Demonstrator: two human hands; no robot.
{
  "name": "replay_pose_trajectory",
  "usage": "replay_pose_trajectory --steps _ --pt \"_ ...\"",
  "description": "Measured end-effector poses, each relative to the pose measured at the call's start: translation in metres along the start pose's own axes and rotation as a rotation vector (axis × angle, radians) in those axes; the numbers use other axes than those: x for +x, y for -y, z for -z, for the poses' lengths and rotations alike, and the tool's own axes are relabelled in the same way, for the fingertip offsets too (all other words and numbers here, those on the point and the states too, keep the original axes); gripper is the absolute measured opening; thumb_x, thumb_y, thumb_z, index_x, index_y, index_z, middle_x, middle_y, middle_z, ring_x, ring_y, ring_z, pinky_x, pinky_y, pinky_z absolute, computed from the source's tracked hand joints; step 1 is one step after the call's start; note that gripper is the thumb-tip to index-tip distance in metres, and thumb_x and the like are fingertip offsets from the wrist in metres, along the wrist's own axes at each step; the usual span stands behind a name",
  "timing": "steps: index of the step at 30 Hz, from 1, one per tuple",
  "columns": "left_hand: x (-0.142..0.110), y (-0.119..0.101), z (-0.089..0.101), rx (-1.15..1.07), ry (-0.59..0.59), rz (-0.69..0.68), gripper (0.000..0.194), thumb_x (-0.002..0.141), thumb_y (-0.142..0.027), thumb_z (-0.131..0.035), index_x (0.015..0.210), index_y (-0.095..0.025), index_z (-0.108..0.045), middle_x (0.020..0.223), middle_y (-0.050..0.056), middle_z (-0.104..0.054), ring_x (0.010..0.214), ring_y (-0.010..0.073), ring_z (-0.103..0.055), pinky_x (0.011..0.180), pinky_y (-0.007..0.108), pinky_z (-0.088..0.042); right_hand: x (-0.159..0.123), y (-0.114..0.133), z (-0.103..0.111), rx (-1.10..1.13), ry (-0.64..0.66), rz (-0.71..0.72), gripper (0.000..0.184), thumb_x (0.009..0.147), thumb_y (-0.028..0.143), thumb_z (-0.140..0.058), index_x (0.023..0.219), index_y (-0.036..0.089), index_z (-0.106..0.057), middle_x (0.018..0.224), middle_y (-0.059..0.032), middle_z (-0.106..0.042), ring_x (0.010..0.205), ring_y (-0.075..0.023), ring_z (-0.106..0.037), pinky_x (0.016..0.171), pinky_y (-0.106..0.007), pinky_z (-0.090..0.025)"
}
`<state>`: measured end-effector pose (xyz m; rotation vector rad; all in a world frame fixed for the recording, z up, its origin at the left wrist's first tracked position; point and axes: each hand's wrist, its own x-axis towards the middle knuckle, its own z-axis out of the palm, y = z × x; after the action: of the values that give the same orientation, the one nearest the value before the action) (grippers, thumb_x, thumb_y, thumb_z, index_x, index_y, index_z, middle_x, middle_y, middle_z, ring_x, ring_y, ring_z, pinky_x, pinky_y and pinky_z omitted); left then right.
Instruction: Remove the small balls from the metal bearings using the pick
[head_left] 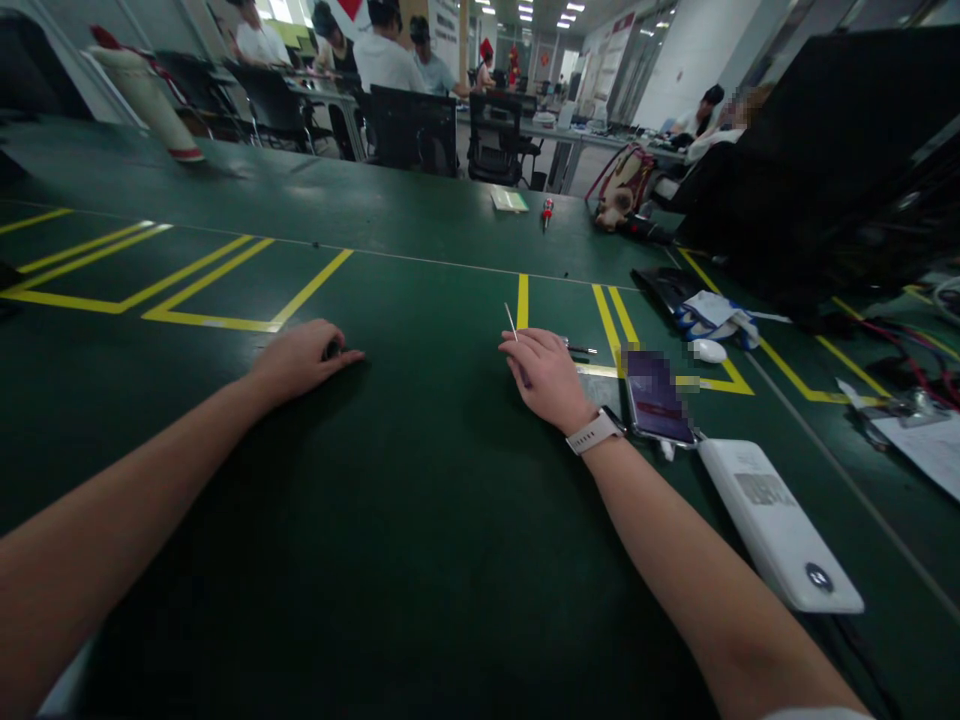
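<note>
My left hand (304,360) rests low over the green table (405,480), fingers curled and thumb pointing right. A small dark spot shows in the gap between thumb and fingers; whether it is an object or shadow I cannot make out. To the right, my right hand (547,375), with a watch (595,431) on its wrist, is closed around a thin pale stick (511,320) that points up and away. The stick's lower part is hidden by the fingers. Just beyond this hand lies a pen-like dark item (581,349).
Right of my right wrist lie a phone (658,395), a white power bank (776,520), a white mouse-shaped object (709,351) and gloves (716,318). A screwdriver (547,213) is farther back. Yellow tape (210,320) marks the table. People sit beyond.
</note>
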<state>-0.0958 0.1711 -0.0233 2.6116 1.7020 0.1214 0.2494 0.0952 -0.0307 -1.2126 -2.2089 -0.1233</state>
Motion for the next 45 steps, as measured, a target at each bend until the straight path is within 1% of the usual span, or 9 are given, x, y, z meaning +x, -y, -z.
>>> replay_pose_trajectory --steps 3,10,13,17,21,25,31,37,45 --pt "-0.021 -0.036 -0.004 -0.095 -0.051 -0.079 0.035 0.08 -0.053 -0.052 0.079 -0.018 -0.053 0.08 0.005 -0.053 0.073 0.0191 -0.05 0.061 0.028 -0.036 0.0 0.022 0.004 0.248 -0.115 -0.161 0.025 0.091 0.022 -0.045 0.111 0.02 -0.06 0.109 -0.0095 -0.065 0.104 -0.024 -0.056 0.094 -0.045 -0.041" --pt "-0.057 -0.129 -0.002 -0.311 0.036 -0.277 0.034 0.079 -0.052 -0.055 0.078 -0.017 -0.054 0.08 0.005 -0.058 0.073 0.0197 -0.054 0.062 0.03 -0.04 -0.023 0.087 0.005 1.339 -0.214 -0.746 0.016 0.082 0.034 -0.059 0.087 0.02 -0.067 0.082 -0.003 -0.066 0.08 -0.0162 -0.06 0.076 -0.032 -0.049" --pt "-0.053 -0.144 0.002 -0.382 0.105 -0.2 0.038 0.073 -0.053 -0.062 0.082 -0.017 -0.056 0.08 0.005 -0.059 0.072 0.0202 -0.054 0.06 0.03 -0.042 -0.033 0.094 0.004 1.545 -0.288 -0.874 0.02 0.079 0.035 -0.062 0.069 0.019 -0.066 0.067 -0.0002 -0.062 0.065 -0.013 -0.057 0.069 -0.03 -0.048" --pt "-0.044 -0.148 0.003 -0.423 0.093 -0.17 0.034 0.068 -0.042 -0.071 0.085 -0.017 -0.058 0.084 0.004 -0.06 0.076 0.0206 -0.055 0.063 0.031 -0.043 -0.035 0.085 0.002 1.708 -0.348 -0.967 0.035 0.08 0.036 -0.061 0.049 0.02 -0.056 0.047 0.0045 -0.049 0.046 -0.0094 -0.044 0.077 -0.034 -0.05" --pt "-0.046 -0.147 -0.003 -0.419 0.019 -0.277 0.018 0.075 -0.031 -0.065 0.08 -0.017 -0.057 0.084 0.004 -0.057 0.078 0.0187 -0.054 0.065 0.03 -0.042 -0.032 0.08 0.003 1.705 -0.306 -0.916 0.028 0.081 0.036 -0.058 0.059 0.019 -0.061 0.054 0.0025 -0.054 0.05 -0.0103 -0.049 0.069 -0.031 -0.049" --pt "-0.052 -0.147 -0.009 -0.428 -0.042 -0.265 0.015 0.077 -0.03 -0.061 0.079 -0.017 -0.053 0.081 0.003 -0.056 0.07 0.016 -0.053 0.06 0.027 -0.04 -0.037 0.084 0.006 1.586 -0.213 -0.742 0.018 0.08 0.034 -0.059 0.069 0.02 -0.061 0.061 0.0012 -0.059 0.056 -0.0124 -0.054 0.057 -0.027 -0.044" --pt "-0.056 -0.146 -0.013 -0.442 -0.12 -0.25 0.013 0.078 -0.029 -0.056 0.074 -0.019 -0.05 0.072 0.0 -0.056 0.064 0.0144 -0.053 0.057 0.026 -0.039 -0.047 0.092 0.01 1.17 -0.049 -0.502 0.019 0.087 0.031 -0.055 0.072 0.02 -0.06 0.067 0.001 -0.06 0.064 -0.0129 -0.056 0.064 -0.028 -0.044" --pt "-0.057 -0.148 -0.014 -0.509 -0.22 -0.269 0.014 0.08 -0.031 -0.053 0.072 -0.019 -0.049 0.07 -0.001 -0.057 0.063 0.0134 -0.054 0.058 0.026 -0.041 -0.045 0.101 0.017 0.881 -0.029 -0.291 0.017 0.088 0.025 -0.052 0.073 0.02 -0.06 0.07 -0.0004 -0.059 0.068 -0.0138 -0.056 0.065 -0.029 -0.044" --pt "-0.057 -0.148 -0.011 -0.652 -0.288 -0.334 0.011 0.076 -0.026 -0.059 0.073 -0.019 -0.051 0.078 0.003 -0.059 0.073 0.0152 -0.057 0.064 0.028 -0.046 -0.047 0.098 0.009 1.156 0.019 -0.499 0.016 0.086 0.032 -0.057 0.078 0.02 -0.064 0.077 -0.0003 -0.064 0.074 -0.0138 -0.059 0.07 -0.029 -0.047"
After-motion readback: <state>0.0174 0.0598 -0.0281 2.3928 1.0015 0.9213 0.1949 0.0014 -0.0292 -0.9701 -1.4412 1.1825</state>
